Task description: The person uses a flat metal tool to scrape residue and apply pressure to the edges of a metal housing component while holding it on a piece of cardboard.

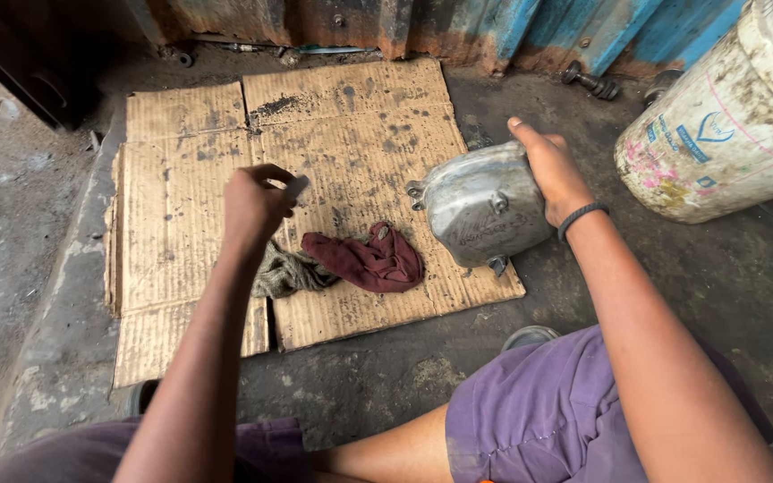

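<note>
Right hand point(549, 170) grips a grey metal engine cover point(480, 207), tilted on edge on stained cardboard point(181, 224), exposing its face. Left hand point(252, 206) pinches a small flat grey piece point(297, 186) above two rags point(364, 261).

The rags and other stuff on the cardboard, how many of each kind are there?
Rags: 2, a dark red rag and a grey-green rag
Metal covers: 1, a grey metal cover held on edge by the right hand
Small grey pieces: 1, a small grey piece in the left hand
Total: 4
</note>
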